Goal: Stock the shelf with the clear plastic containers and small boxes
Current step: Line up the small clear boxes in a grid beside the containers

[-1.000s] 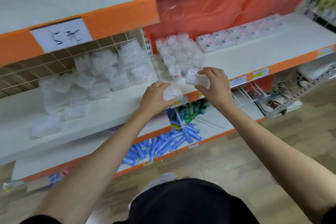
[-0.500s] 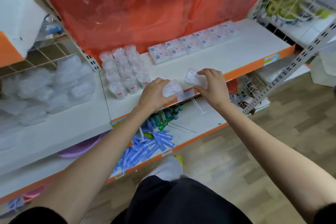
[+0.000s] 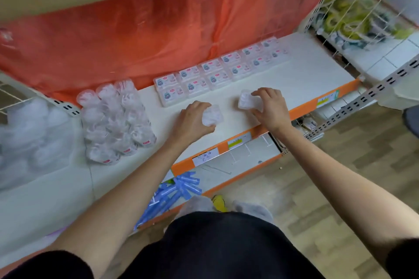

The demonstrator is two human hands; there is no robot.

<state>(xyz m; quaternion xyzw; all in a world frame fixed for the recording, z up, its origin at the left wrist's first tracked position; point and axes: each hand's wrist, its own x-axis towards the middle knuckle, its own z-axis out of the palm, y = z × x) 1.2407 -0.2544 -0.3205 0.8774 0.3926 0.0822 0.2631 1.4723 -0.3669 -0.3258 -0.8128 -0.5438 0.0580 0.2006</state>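
Note:
My left hand (image 3: 191,121) grips a small clear plastic container (image 3: 212,115) just above the white shelf (image 3: 303,84). To its right, my right hand (image 3: 269,106) holds a second clear container (image 3: 246,101) over the same shelf. A double row of small labelled boxes (image 3: 217,72) lines the back of the shelf against the red plastic sheet (image 3: 158,29). A cluster of clear round containers (image 3: 115,120) stands at the shelf's left end.
The shelf has an orange front edge (image 3: 301,110) with price tags. A lower shelf holds blue tubes (image 3: 172,195). More clear containers (image 3: 27,133) fill the bay to the left. A wire rack (image 3: 353,13) with yellow-green goods stands at the right.
Both hands, each holding its container, have moved right from the left bay's edge to over the white shelf, in front of the boxes. The view has turned right.

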